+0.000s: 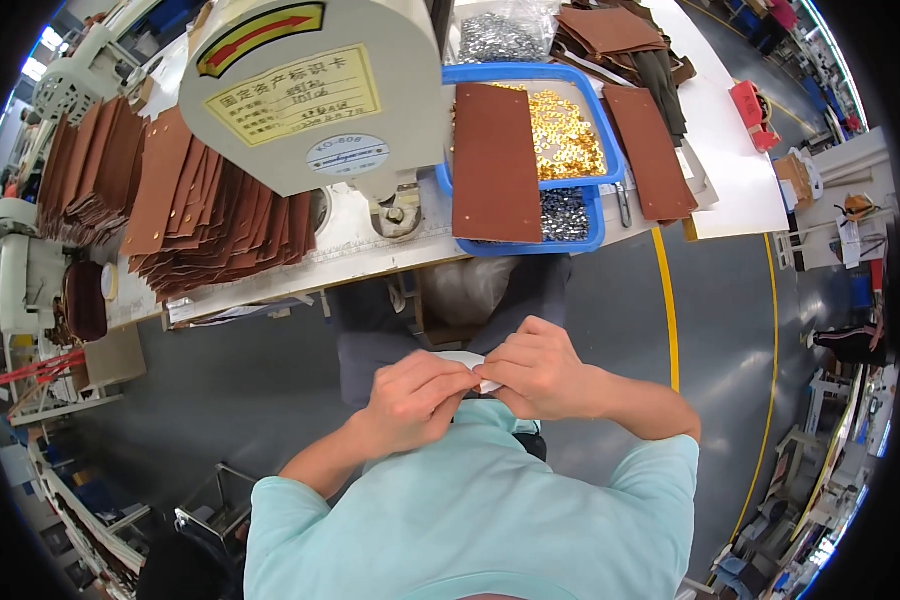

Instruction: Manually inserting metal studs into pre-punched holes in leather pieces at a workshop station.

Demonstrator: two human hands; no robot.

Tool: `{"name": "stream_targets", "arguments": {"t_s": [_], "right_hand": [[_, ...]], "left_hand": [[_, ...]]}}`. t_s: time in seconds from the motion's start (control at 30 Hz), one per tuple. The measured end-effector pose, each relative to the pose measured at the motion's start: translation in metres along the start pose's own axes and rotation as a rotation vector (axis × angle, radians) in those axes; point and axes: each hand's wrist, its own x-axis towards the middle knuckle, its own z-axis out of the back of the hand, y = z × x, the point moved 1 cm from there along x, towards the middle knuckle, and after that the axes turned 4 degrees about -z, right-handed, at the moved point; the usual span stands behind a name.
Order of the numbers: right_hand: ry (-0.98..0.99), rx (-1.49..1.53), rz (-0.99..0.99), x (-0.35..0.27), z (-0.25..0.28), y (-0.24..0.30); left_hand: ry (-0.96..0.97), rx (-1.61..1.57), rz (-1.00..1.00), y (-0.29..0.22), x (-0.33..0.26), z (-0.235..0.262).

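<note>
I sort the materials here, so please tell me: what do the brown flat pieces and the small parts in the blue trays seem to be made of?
The brown flat pieces look like leather or imitation leather: matte, thin, cut flat. The gold small parts and the silver ones look like metal, since they glint. The blue trays seem to be plastic.

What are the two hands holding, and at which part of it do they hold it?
Both the left hand and the right hand pinch a small white piece between the fingertips, close to the chest. The exact part gripped cannot be told.
</note>
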Motion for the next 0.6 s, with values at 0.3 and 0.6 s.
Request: {"name": "stream_targets", "arguments": {"t_s": [0.3, 0.6], "right_hand": [[0.031, -0.026, 0.021, 0.017, -0.005, -0.011], [-0.294, -0.411, -0.746, 0.068, 0.114, -0.225]], "left_hand": [[0.181, 0.041, 0.162, 0.013, 0.006, -0.015], [0.156, 0.132, 0.223, 0.000, 0.027, 0.015]]}}
